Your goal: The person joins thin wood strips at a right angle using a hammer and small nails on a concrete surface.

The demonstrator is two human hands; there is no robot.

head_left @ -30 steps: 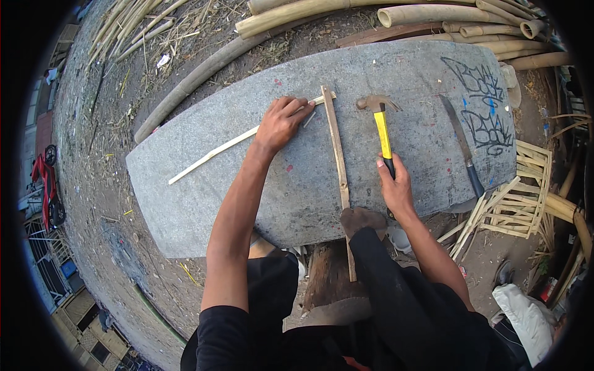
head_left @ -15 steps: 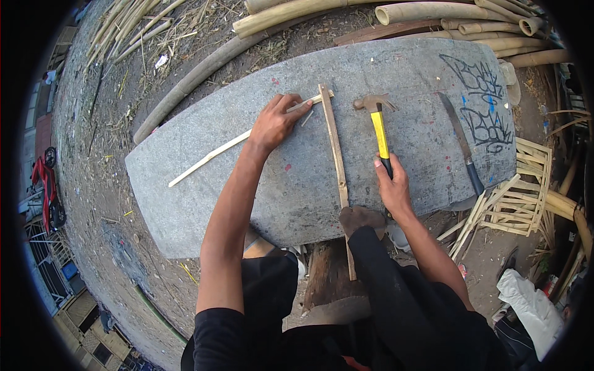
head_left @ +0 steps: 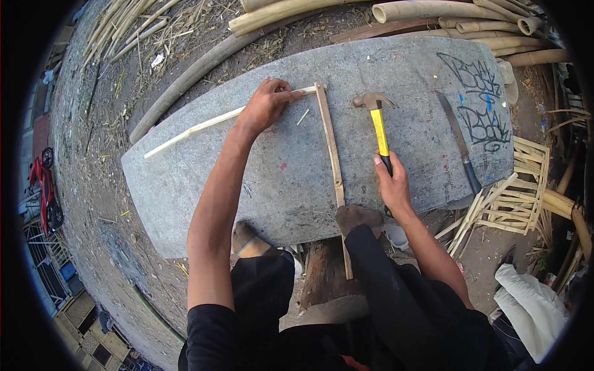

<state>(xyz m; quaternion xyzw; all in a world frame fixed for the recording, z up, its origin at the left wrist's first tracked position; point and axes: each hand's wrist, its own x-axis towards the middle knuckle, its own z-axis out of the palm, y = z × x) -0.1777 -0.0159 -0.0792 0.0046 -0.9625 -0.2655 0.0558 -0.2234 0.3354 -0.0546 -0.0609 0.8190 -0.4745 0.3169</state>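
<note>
My left hand (head_left: pixel 266 105) is closed around a pale bamboo strip (head_left: pixel 185 133) near its right end. That end meets the top of a second, longer bamboo strip (head_left: pixel 328 133), which runs toward me across the slab. My right foot (head_left: pixel 359 219) presses on the long strip close to the slab's near edge. In my right hand (head_left: pixel 392 178) is the black grip of a claw hammer (head_left: pixel 379 130) with a yellow handle, its head lying at the slab's surface. A small pale sliver (head_left: pixel 302 117) lies between my left hand and the long strip.
The grey stone slab (head_left: pixel 204 210) carries a long knife (head_left: pixel 456 133) on its right. Past the right edge stands a lattice of bamboo strips (head_left: pixel 513 191). Bamboo poles (head_left: pixel 427 10) lie beyond the far edge. A wooden log (head_left: pixel 325 272) sits between my legs. A red motorbike (head_left: pixel 42 185) is far left.
My left hand has shifted slightly left and up, and the held strip's free end has swung away from me, making the strip flatter. The right hand and hammer have stayed nearly still.
</note>
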